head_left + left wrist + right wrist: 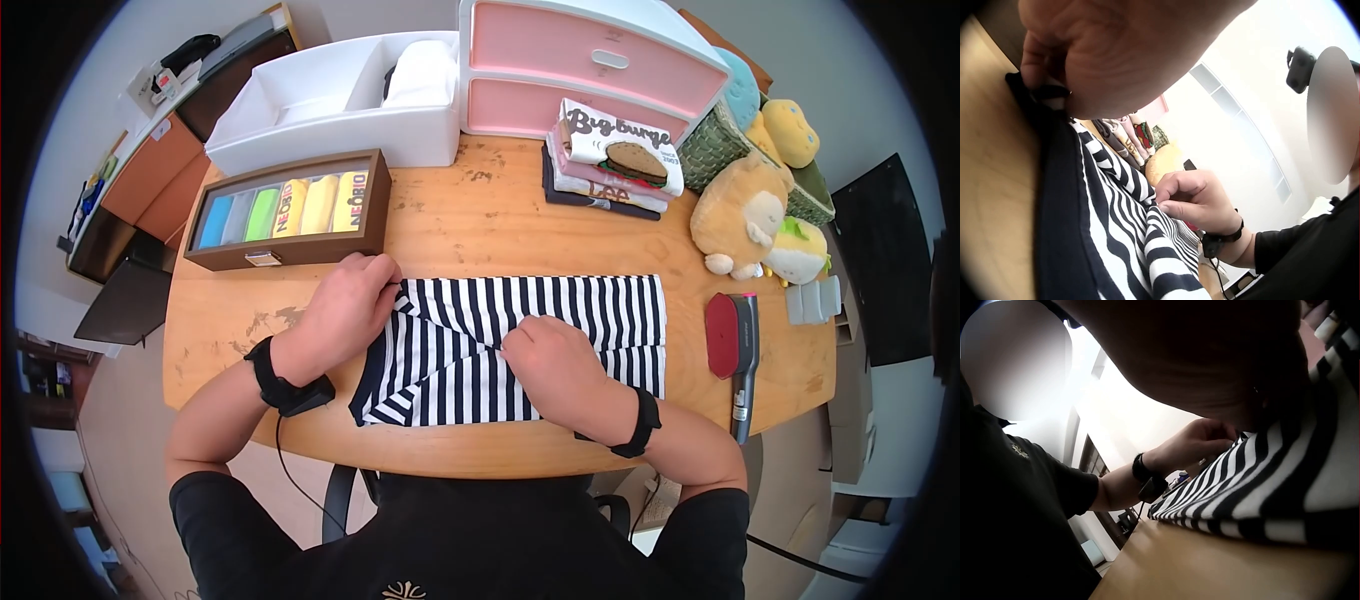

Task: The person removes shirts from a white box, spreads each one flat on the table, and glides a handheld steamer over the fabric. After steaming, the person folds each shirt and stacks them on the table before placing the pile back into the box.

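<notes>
A black-and-white striped garment [470, 380] with a dark band along its left edge lies folded into a rough rectangle on the wooden table [430, 440]. At its far left corner my left hand [350, 300] pinches the cloth; the left wrist view shows the fingers curled at the dark band [1063, 206]. My right hand [560, 365] pinches the fabric near the middle, where slanting creases meet. Thumb and forefinger of that hand [1194, 197] come together on a raised fold in the left wrist view.
Beyond my left hand stands a brown box [330, 245] of rolled colourful cloths, with a white bin [340, 140] behind. A pink-and-white drawer unit [600, 60] and folded shirts [615, 165] sit at the back. Plush toys [740, 215] and a hairbrush [745, 350] lie to the right.
</notes>
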`<state>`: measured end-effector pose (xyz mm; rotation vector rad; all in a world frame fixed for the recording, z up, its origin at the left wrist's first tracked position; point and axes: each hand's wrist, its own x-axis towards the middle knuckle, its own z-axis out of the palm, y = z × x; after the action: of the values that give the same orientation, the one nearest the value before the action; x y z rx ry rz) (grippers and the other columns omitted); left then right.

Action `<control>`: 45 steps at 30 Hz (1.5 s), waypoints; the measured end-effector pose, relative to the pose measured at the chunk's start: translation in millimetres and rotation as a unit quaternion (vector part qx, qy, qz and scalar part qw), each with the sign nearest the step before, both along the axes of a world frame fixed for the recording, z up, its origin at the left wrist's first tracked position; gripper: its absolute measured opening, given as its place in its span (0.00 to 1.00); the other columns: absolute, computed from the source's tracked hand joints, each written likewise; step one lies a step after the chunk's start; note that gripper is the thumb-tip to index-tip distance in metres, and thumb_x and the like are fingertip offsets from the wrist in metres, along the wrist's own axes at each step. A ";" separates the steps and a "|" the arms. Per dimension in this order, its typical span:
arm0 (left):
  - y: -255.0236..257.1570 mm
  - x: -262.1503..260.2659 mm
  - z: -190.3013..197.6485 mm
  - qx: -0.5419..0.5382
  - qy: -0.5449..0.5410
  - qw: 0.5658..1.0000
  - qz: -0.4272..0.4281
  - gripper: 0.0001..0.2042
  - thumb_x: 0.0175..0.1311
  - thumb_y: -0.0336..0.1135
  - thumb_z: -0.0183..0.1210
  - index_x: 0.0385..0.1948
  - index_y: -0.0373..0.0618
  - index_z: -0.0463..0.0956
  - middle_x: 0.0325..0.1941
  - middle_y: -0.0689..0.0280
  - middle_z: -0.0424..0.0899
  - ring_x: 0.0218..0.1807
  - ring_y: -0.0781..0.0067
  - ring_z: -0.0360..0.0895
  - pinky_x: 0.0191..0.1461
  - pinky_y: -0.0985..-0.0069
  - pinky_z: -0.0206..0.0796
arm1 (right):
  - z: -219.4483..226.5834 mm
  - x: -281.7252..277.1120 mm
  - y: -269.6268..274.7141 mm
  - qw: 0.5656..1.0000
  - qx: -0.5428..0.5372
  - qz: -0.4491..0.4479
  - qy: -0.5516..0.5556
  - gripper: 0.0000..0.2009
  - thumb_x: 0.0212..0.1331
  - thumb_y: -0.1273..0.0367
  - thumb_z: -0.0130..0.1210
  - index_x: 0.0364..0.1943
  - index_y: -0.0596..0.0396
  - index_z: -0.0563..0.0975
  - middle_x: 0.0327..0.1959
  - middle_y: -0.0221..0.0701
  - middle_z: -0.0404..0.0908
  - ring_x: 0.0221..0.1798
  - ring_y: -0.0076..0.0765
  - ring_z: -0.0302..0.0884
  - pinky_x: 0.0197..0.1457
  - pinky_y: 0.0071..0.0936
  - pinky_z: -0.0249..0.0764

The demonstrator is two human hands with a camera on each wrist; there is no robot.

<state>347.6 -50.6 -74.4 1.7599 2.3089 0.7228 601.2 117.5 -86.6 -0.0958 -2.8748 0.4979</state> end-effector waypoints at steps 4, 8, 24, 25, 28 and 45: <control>-0.1 -1.8 -1.3 -0.001 -0.005 1.000 0.002 0.03 0.68 0.24 0.61 0.39 0.38 0.76 0.38 0.51 0.83 0.46 0.44 0.80 0.50 0.54 0.74 | 6.3 3.5 1.3 0.999 0.015 0.028 -0.011 0.05 0.47 0.81 0.60 0.27 0.58 0.77 0.30 0.38 0.77 0.37 0.45 0.79 0.37 0.41 0.81; 0.6 -2.0 -2.9 -0.005 0.008 1.000 -0.001 0.03 0.67 0.24 0.61 0.38 0.38 0.77 0.39 0.51 0.83 0.47 0.44 0.80 0.51 0.55 0.74 | 6.8 0.7 4.0 1.000 0.004 0.008 -0.019 0.05 0.47 0.80 0.60 0.27 0.58 0.77 0.30 0.37 0.77 0.37 0.45 0.80 0.37 0.41 0.81; 5.6 35.9 0.5 0.040 0.047 0.975 -0.215 0.14 0.62 0.27 0.67 0.50 0.37 0.82 0.58 0.52 0.82 0.61 0.48 0.80 0.65 0.60 0.74 | 18.2 50.2 42.7 0.992 -0.049 -0.113 -0.032 0.05 0.63 0.69 0.67 0.36 0.54 0.82 0.36 0.34 0.77 0.41 0.47 0.82 0.43 0.42 0.80; 4.2 38.2 0.7 0.025 0.057 0.975 -0.214 0.15 0.63 0.28 0.67 0.51 0.37 0.82 0.59 0.53 0.81 0.62 0.48 0.79 0.66 0.59 0.74 | 20.5 56.4 45.6 0.991 -0.046 -0.121 -0.034 0.05 0.62 0.70 0.67 0.37 0.54 0.82 0.36 0.34 0.78 0.42 0.47 0.82 0.44 0.42 0.80; 1.0 42.8 7.1 -0.030 0.071 0.974 -0.215 0.16 0.66 0.33 0.67 0.52 0.36 0.82 0.63 0.53 0.80 0.68 0.50 0.76 0.70 0.56 0.70 | 28.5 87.7 52.3 0.988 -0.052 -0.146 0.005 0.06 0.60 0.74 0.67 0.39 0.55 0.83 0.40 0.35 0.80 0.43 0.48 0.82 0.46 0.43 0.79; 9.7 59.7 -2.0 -0.135 0.100 0.949 -0.268 0.40 0.72 0.64 0.59 0.78 0.47 0.66 0.86 0.45 0.57 0.87 0.31 0.48 0.84 0.31 0.39 | 2.3 287.2 88.3 0.798 -0.041 -0.600 -0.044 0.25 0.55 0.70 0.66 0.57 0.67 0.77 0.42 0.47 0.84 0.46 0.53 0.83 0.54 0.43 0.78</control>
<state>407.3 -40.9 -76.3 2.2477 1.7719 0.1337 888.4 205.8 -84.3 -1.7991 -2.1860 0.3106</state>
